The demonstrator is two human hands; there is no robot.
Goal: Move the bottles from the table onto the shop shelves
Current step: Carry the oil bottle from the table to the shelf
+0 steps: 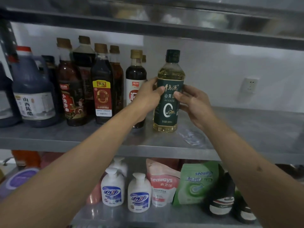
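Observation:
A green-labelled oil bottle [169, 96] with a dark green cap and yellow oil stands upright on the grey metal shelf [246, 125]. My left hand [148, 97] grips its label from the left, thumb across the front. From the right, my right hand [194, 102] holds it, fingers curled round the side. Just left of it stands a dark sauce bottle [135, 74] with a white label, partly hidden by my left hand.
Several dark vinegar and sauce bottles [102, 89] and a big blue jug [34, 96] fill the shelf's left part. Bare shelf lies to the right. The shelf below holds hand-soap pump bottles [112, 188], refill pouches [195, 183] and dark bottles. A wall socket [250, 84] sits behind.

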